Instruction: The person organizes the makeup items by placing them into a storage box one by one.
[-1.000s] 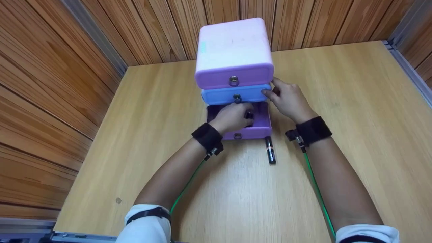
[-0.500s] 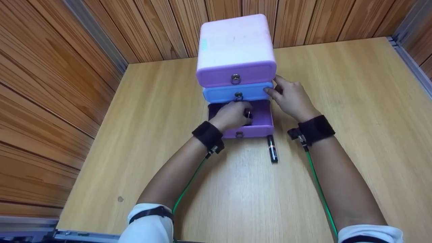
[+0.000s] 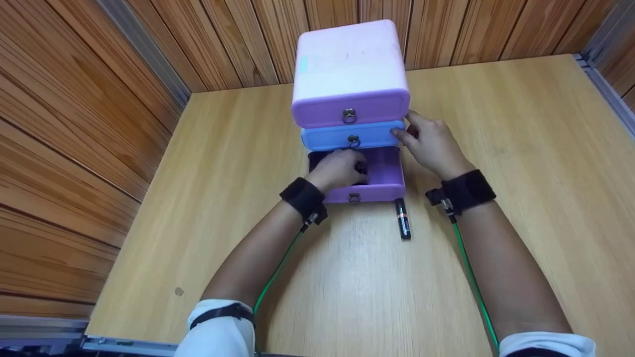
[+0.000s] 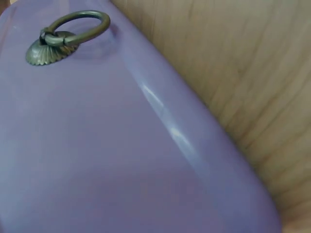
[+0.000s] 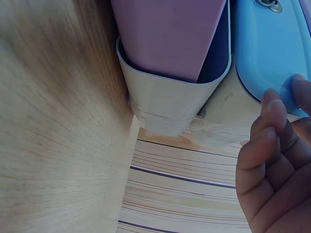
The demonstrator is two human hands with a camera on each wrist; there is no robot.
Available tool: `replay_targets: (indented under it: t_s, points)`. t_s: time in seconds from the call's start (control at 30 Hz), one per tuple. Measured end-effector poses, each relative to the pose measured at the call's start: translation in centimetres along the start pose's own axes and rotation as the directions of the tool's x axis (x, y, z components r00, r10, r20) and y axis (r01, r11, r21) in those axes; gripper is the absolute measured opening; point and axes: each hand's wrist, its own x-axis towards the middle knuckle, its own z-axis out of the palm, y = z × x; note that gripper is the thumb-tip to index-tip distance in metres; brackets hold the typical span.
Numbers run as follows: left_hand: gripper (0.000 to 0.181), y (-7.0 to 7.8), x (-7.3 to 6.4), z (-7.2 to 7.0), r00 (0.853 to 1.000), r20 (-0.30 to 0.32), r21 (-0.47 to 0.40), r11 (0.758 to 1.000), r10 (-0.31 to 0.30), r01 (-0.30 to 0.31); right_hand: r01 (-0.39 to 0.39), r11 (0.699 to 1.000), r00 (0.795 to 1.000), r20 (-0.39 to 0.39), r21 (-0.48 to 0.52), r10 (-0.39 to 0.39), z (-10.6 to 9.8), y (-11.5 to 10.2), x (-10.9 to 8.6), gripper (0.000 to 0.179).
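A stack of drawers (image 3: 351, 64) has a lilac top drawer (image 3: 317, 115), a blue middle drawer (image 3: 325, 138) and a purple bottom drawer (image 3: 389, 171) pulled out. My left hand (image 3: 337, 168) reaches into the bottom drawer, its bent fingers holding a small black object (image 3: 362, 169); the fingers hide most of it. In the left wrist view only the bottom drawer's front (image 4: 121, 141) and its ring pull (image 4: 82, 26) show. With bent fingers, my right hand (image 3: 434, 146) grips the right edge of the blue drawer, thumb (image 5: 302, 92) on its front.
A black marker-like stick (image 3: 403, 220) with a light band lies on the wooden table (image 3: 357, 287), just before the bottom drawer's right corner. Wood-panelled walls (image 3: 238, 39) stand behind and to the left. Green cables (image 3: 275, 277) run along both forearms.
My left hand has shifted slightly left inside the bottom drawer, the black object moving with it. My right hand keeps its hold on the stack. The camera view has drifted a little.
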Motion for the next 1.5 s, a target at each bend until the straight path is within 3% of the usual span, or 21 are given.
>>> replay_targets:
  t_s: [0.17,0.37,0.47,0.57,0.7,0.77,0.83,0.87,0.93,0.97,1.0,1.03,1.07,1.13,1.2,1.27,1.33,1.4,1.5]
  points:
    - [0.016,0.2,0.1,-0.1,1.0,0.005,0.025,0.999,0.029,-0.029,0.003,1.0,1.0,-0.008,-0.009,-0.004,-0.2,0.2,-0.1,0.043]
    - [0.025,-0.1,-0.6,-0.7,0.994,-0.038,0.007,0.995,0.101,-0.1,0.009,1.0,1.0,-0.014,-0.008,-0.01,-0.3,0.1,0.0,0.042]
    - [0.04,-0.7,-1.9,-1.8,0.99,-0.055,-0.038,0.991,0.13,-0.132,0.014,1.0,1.0,-0.015,-0.003,-0.014,-0.1,0.0,0.0,0.042]
    - [0.043,-1.6,-3.9,-3.5,0.984,-0.074,-0.116,0.979,0.162,-0.17,0.012,1.0,1.0,-0.003,0.003,-0.012,0.3,-0.2,0.2,0.044]
    - [0.04,-2.6,-6.7,-6.3,0.963,-0.148,-0.235,0.938,0.224,-0.254,0.004,1.0,1.0,0.013,0.003,-0.004,0.5,-0.5,0.3,0.045]
    - [0.037,-3.0,-7.8,-7.7,0.939,-0.234,-0.277,0.908,0.253,-0.314,0.003,1.0,1.0,0.009,0.005,-0.003,0.4,-0.5,0.3,0.043]
    - [0.035,-3.4,-8.6,-9.0,0.899,-0.352,-0.32,0.869,0.262,-0.378,0.001,1.0,1.0,0.005,0.006,-0.001,0.3,-0.5,0.2,0.043]
    - [0.033,-3.6,-8.9,-9.5,0.871,-0.419,-0.329,0.852,0.255,-0.407,0.001,1.0,1.0,0.001,0.006,-0.001,0.2,-0.4,0.1,0.042]
    - [0.027,-4.1,-9.3,-10.2,0.801,-0.555,-0.344,0.815,0.224,-0.466,-0.002,1.0,1.0,-0.007,0.004,0.002,0.1,-0.3,0.0,0.042]
    - [0.023,-4.3,-9.4,-10.5,0.765,-0.611,-0.347,0.8,0.203,-0.489,-0.005,1.0,1.0,-0.009,0.001,0.005,0.0,-0.2,0.0,0.042]
    - [0.021,-4.6,-9.4,-10.6,0.739,-0.651,-0.355,0.789,0.177,-0.502,-0.006,1.0,1.0,-0.01,-0.002,0.006,-0.1,-0.1,0.0,0.042]
    - [0.018,-4.8,-9.4,-10.6,0.722,-0.675,-0.361,0.787,0.151,-0.501,-0.006,1.0,1.0,-0.007,-0.009,0.006,-0.2,0.0,-0.1,0.042]
    - [0.018,-4.8,-9.3,-10.5,0.717,-0.686,-0.363,0.795,0.124,-0.485,-0.007,1.0,1.0,-0.005,-0.01,0.007,-0.4,0.1,-0.2,0.041]
    - [0.022,-4.8,-9.0,-10.3,0.741,-0.668,-0.351,0.848,0.072,-0.398,-0.008,1.0,1.0,0.001,-0.021,0.008,-0.6,0.2,-0.2,0.041]
    - [0.027,-4.5,-8.7,-10.2,0.79,-0.613,-0.306,0.913,0.028,-0.269,-0.013,0.999,1.0,0.005,-0.031,0.013,-0.9,0.3,-0.3,0.04]
    - [0.03,-3.9,-8.4,-10.2,0.822,-0.569,-0.217,0.968,-0.024,-0.122,-0.013,0.999,1.0,0.006,-0.038,0.014,-1.3,0.3,-0.4,0.039]
    - [0.028,-3.4,-8.0,-10.1,0.836,-0.546,-0.131,0.991,-0.049,-0.027,-0.011,0.999,1.0,0.003,-0.041,0.011,-1.7,0.4,-0.4,0.04]
    - [0.028,-3.0,-7.5,-9.9,0.836,-0.546,-0.072,0.997,-0.061,0.026,-0.011,0.999,1.0,0.001,-0.04,0.011,-2.0,0.5,-0.4,0.041]
    - [0.037,-2.7,-6.4,-9.5,0.838,-0.545,-0.023,0.999,-0.039,0.031,-0.02,0.999,1.0,-0.004,-0.037,0.019,-2.6,0.7,-0.5,0.043]
